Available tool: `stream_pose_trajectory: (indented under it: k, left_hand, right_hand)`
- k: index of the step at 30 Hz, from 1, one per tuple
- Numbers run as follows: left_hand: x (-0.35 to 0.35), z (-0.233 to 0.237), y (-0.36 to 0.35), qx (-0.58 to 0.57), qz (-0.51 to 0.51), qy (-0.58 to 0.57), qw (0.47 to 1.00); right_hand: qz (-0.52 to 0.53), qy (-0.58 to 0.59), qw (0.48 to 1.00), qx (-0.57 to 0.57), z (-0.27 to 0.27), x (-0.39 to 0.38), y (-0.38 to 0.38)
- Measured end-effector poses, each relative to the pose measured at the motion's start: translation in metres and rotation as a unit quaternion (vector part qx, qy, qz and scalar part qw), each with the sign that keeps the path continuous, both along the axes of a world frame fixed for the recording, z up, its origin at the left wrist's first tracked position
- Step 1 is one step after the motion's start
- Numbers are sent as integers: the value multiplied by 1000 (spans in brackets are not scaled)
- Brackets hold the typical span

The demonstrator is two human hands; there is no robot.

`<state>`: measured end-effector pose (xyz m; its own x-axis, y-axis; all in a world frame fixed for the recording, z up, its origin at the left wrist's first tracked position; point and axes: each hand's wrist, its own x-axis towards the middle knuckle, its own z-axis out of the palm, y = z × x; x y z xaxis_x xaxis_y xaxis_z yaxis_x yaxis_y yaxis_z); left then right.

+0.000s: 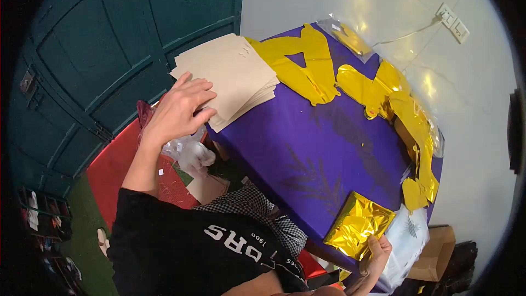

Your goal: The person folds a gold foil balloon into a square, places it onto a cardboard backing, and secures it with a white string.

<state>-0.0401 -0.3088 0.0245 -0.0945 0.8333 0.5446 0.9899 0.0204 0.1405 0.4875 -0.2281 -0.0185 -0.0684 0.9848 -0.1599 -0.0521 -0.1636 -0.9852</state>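
Observation:
My left hand [183, 103] rests at the near left edge of a stack of beige paper sheets [233, 77], its fingers apart and lying over the top sheet. Small dark marks show near the far corner of that sheet. At the near right edge of the table, my right hand [378, 251] is closed on the corner of a shiny gold foil packet [359, 222], thumb on top. Part of this hand's grip is hidden beneath the packet. Flat gold foil balloons [312, 57] lie just beyond the paper stack, one of them shaped like a letter A.
More gold foil balloons [405, 112] line the far side of the purple-covered table [307, 148], by the wall. Clear plastic packaging [345, 35] lies at the back, a white bag [405, 241] at the right. A cardboard box [433, 255] stands beyond, a red seat [118, 159] at left.

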Motion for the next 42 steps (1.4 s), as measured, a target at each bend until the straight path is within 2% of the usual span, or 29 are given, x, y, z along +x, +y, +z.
stream_pose_trajectory:
  k: [6, 12, 27, 30, 33, 36, 42]
  left_hand:
    - [41, 24, 16, -66, 95, -3, 993]
    - [47, 9, 31, -39, 159, -4, 987]
    - [45, 23, 34, -86, 159, -3, 983]
    - [41, 21, 35, -28, 131, -2, 991]
    - [40, 24, 33, -40, 129, -24, 991]
    - [33, 18, 34, -10, 83, -6, 996]
    - [31, 14, 33, 35, 83, 34, 995]
  right_hand:
    - [3, 24, 1000, 4, 2, -4, -1]
    - [-3, 46, 999, 7, -5, 1, 0]
    - [10, 44, 999, 7, -11, 8, 0]
    - [4, 54, 998, 14, -5, -1, -2]
    - [5, 56, 998, 15, -5, -2, -2]
    - [11, 55, 998, 18, -6, 1, -2]
    - [16, 38, 999, 23, -13, 8, 0]
